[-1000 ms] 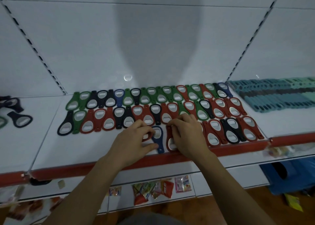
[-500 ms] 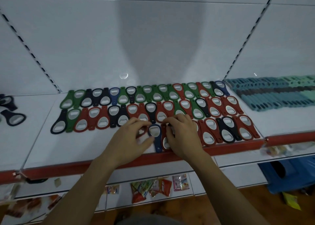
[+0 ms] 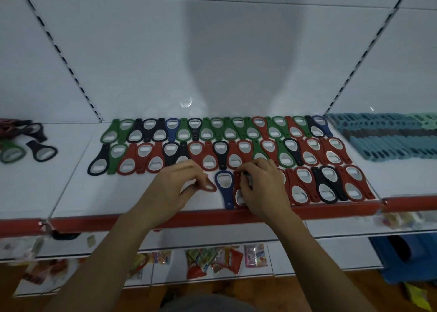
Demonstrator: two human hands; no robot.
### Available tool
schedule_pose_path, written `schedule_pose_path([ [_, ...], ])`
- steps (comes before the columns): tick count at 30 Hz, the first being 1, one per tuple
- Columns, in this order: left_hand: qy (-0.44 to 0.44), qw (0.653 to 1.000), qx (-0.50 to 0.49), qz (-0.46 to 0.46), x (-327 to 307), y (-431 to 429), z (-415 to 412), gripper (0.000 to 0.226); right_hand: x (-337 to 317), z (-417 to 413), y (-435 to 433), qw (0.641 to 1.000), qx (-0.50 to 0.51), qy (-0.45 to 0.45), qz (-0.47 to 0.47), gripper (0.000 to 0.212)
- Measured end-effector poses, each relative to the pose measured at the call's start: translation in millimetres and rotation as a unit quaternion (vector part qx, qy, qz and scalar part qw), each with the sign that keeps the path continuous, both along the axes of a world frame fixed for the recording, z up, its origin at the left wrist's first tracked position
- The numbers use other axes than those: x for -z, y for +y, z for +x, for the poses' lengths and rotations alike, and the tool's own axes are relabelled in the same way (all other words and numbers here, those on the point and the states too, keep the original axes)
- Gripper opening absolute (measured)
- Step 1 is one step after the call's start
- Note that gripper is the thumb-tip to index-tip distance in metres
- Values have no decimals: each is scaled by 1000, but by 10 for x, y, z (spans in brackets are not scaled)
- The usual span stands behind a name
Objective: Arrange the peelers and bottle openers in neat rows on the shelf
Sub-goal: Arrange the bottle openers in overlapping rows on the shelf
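A smooth white shelf (image 3: 132,193) with a glossy red front strip (image 3: 189,217) is stretching across the middle of the frame. Teardrop-shaped plastic bottle openers (image 3: 238,132) in green, red, black and blue, each with an oval metal inset, are lying on it in three overlapping rows. Slotted teal peelers (image 3: 387,141) are lying packed together at the right edge. At lower centre, the left hand (image 3: 170,188) is pinching a loose red opener (image 3: 210,186) between thumb and curled fingers. The right hand (image 3: 262,188) is curling its fingers onto a front-row red opener (image 3: 237,193), gripping it. A navy opener (image 3: 228,198) is lying flat between the hands, just beside the front-row red opener.
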State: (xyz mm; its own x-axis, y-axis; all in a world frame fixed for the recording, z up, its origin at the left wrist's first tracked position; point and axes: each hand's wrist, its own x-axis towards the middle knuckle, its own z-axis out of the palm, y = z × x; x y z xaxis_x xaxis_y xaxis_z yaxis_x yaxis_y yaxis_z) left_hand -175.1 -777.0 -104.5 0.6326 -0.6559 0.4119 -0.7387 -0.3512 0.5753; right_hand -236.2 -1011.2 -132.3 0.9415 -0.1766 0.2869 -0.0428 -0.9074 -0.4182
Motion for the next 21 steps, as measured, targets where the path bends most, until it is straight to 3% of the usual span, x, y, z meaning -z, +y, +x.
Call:
schedule_pose_path([
  [5, -7, 994, 51, 93, 61, 113, 46, 30, 2, -6, 8, 1000, -9, -6, 0, 16],
  [10, 39, 990, 63, 120, 123, 197, 116, 33, 5, -15, 13, 1000, -9, -9, 3, 16],
  [15, 44, 990, 41, 125, 153, 173, 94, 26, 0, -19, 20, 1000, -6, -6, -3, 16],
  [21, 59, 985, -8, 161, 234, 104, 60, 40, -7, -32, 23, 1000, -5, 0, -4, 17],
])
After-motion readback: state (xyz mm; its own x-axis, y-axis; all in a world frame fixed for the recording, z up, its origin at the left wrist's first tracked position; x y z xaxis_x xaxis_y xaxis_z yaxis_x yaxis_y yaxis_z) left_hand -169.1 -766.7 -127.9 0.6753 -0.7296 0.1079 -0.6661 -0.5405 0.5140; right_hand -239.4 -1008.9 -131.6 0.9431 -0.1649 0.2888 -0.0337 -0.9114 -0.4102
